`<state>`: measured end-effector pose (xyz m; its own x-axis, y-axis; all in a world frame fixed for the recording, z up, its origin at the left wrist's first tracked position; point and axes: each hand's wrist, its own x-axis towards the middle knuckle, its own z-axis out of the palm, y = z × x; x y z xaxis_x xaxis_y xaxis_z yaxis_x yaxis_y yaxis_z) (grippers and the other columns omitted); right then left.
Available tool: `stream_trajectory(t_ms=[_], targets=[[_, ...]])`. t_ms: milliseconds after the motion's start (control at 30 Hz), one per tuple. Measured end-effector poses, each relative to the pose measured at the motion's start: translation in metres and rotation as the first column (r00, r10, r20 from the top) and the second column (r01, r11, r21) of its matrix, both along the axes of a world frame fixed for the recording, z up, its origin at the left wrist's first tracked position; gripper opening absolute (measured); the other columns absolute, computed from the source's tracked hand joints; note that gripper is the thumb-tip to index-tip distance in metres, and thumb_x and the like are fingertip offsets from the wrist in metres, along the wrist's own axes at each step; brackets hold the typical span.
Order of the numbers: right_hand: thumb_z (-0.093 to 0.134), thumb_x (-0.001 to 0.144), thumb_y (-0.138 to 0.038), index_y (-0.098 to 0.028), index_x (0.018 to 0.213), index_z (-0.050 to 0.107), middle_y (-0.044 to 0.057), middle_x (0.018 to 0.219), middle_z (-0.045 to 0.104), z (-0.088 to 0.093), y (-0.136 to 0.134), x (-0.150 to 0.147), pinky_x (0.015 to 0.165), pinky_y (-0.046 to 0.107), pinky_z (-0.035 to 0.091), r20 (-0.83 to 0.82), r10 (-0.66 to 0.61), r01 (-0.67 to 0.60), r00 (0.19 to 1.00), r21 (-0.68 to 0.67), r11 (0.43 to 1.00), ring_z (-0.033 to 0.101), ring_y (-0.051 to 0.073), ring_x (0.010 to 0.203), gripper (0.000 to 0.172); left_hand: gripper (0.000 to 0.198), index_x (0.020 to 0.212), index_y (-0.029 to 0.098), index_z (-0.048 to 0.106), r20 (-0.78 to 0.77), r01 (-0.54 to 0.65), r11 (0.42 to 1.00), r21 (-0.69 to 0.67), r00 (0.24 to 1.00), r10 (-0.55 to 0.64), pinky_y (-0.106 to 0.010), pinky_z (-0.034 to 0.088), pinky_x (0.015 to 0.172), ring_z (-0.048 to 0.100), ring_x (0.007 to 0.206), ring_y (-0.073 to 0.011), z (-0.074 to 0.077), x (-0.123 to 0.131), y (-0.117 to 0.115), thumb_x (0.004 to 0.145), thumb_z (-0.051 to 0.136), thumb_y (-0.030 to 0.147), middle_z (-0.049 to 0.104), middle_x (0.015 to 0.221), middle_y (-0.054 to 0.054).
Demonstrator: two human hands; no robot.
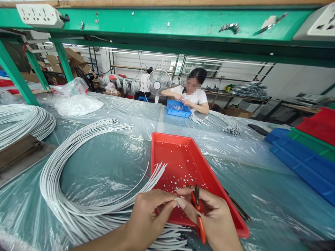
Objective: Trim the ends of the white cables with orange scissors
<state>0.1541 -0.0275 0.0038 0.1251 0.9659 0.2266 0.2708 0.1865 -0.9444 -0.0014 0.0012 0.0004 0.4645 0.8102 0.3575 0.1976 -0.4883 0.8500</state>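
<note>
My left hand point(149, 216) is closed in a pinch over the near side of a red tray point(220, 195), its thumb and finger on the whitish end of a cable point(178, 201). The rest of that cable is hidden by the hand. My right hand point(217, 219) meets it there, thumb and forefinger closed at the same spot. Orange-handled cutters point(201, 228) are held in my right palm, their dark jaws pointing up. A looped bundle of white cables point(56, 184) lies to the left, with some ends over the tray's left edge and others beneath my left wrist. Small white scraps point(183, 177) litter the tray.
Dark metal tweezers or a similar slim tool point(239, 207) lie right of the tray. Another cable coil point(34, 120) and a clear plastic bag point(75, 104) lie left. Stacked bins point(303, 157) stand right. Across the table, a person point(196, 92) works over a blue tray point(179, 112). A green shelf beam point(157, 24) spans overhead.
</note>
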Motion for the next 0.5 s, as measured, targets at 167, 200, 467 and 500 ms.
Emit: stream_trajectory(t_ms=[167, 200, 467, 500], targets=[[0.071, 0.063, -0.019, -0.015, 0.071, 0.067, 0.002, 0.064, 0.063, 0.003, 0.001, -0.001, 0.053, 0.021, 0.048, 0.116, -0.09, 0.081, 0.989, 0.083, 0.993, 0.058, 0.016, 0.058, 0.009, 0.015, 0.087, 0.013, 0.066, 0.131, -0.09, 0.996, -0.011, 0.987, 0.09, -0.023, 0.045, 0.066, 0.059, 0.074, -0.017, 0.001, 0.0, -0.009, 0.08, 0.054, 0.018, 0.066, 0.081, -0.009], [0.07, 0.064, -0.019, -0.015, 0.071, 0.067, 0.002, 0.063, 0.063, 0.002, 0.001, 0.0, 0.052, 0.021, 0.048, 0.13, -0.1, 0.089, 0.987, 0.09, 0.992, 0.058, 0.016, 0.057, 0.009, 0.015, 0.08, 0.013, 0.066, 0.155, -0.106, 0.991, -0.079, 0.981, 0.117, -0.023, 0.045, 0.061, 0.058, 0.067, -0.0161, 0.001, 0.0, -0.012, 0.079, 0.055, 0.021, 0.064, 0.073, -0.008], [0.061, 0.067, -0.01, -0.024, 0.077, 0.062, -0.004, 0.058, 0.063, -0.007, -0.017, -0.005, 0.079, 0.039, 0.045, 0.395, -0.22, 0.002, 0.892, 0.484, 0.875, 0.058, 0.014, 0.051, 0.017, 0.031, 0.075, 0.01, 0.068, 0.631, 0.501, 0.434, -0.749, 0.738, 0.237, -0.013, 0.041, 0.04, 0.052, 0.04, -0.0056, -0.019, 0.016, -0.029, 0.072, 0.062, 0.041, 0.06, 0.053, -0.002], [0.06, 0.065, -0.006, -0.026, 0.081, 0.062, -0.005, 0.058, 0.063, -0.007, -0.02, -0.005, 0.081, 0.04, 0.044, 0.422, -0.219, -0.038, 0.88, 0.52, 0.853, 0.058, 0.013, 0.051, 0.026, 0.028, 0.074, 0.011, 0.068, 0.661, 0.541, 0.394, -0.743, 0.686, 0.304, -0.012, 0.041, 0.04, 0.052, 0.04, -0.0047, -0.021, 0.019, -0.03, 0.069, 0.067, 0.038, 0.061, 0.052, -0.001]])
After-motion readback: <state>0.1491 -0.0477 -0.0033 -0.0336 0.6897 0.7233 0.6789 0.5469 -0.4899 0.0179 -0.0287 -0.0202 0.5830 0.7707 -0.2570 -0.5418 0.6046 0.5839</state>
